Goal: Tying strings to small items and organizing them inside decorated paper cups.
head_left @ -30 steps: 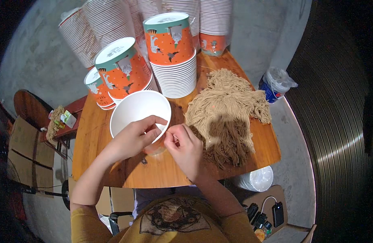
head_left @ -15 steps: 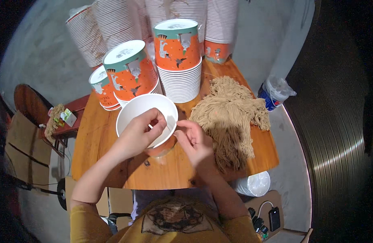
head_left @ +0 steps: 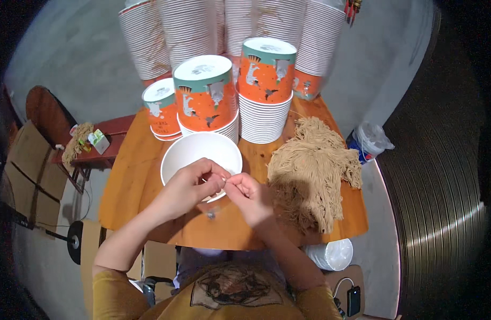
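Both hands, left hand (head_left: 189, 186) and right hand (head_left: 250, 196), are pinching a thin string (head_left: 228, 180) over the white bowl (head_left: 195, 152) near the desk's (head_left: 133, 176) front edge, before orange-and-green stacked cups (head_left: 205, 98).

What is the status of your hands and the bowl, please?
Left hand and right hand pinching at white paper bowl's near rim. Tan string pile lies right, apart.

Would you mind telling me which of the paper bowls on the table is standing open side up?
The plain white bowl just beyond both hands is the only one showing its empty inside. The orange and teal printed bowls behind it all sit upside down on stacks.
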Demonstrator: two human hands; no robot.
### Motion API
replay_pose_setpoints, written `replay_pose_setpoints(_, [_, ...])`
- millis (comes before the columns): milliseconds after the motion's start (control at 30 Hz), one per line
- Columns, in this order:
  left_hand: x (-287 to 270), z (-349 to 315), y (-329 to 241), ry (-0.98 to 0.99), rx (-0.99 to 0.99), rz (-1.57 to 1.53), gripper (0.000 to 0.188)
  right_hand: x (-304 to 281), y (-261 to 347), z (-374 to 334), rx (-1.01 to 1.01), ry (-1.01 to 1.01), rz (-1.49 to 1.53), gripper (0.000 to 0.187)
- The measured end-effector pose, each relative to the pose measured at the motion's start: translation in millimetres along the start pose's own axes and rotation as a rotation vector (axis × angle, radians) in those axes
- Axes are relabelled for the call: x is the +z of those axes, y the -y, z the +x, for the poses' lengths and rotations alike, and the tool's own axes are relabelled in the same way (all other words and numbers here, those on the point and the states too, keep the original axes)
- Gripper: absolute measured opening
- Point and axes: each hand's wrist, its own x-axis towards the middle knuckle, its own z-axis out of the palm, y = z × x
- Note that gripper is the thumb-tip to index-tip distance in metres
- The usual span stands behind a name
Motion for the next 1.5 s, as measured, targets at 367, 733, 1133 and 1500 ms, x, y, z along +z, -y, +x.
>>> replay_pose_setpoints(367, [-11.7,0.1,-0.7,0.101,-0.078,0.017,0.015,16.3,-3.8,4.1,-0.008,0.026,0.173,0.005])
replay_pose_setpoints(733, [-12.8,10.3,3.0,0.155,-0.075,-0.201,0.011,12.6,-6.8,8.7,-0.05,-0.042,0.097,0.008])
replay_pose_setpoints(1133, [-13.3,14.5,3.1,0.233,-0.161,-0.289,0.013,43.7,10.1,-38.1,-0.657,0.163,-0.925,0.016])
replay_pose_setpoints(1500, [-9.8,24.0,3.9,0.243,-0.161,-0.181,0.016,-27.6,74.5,42.9,-0.111,0.263,-0.418,0.015])
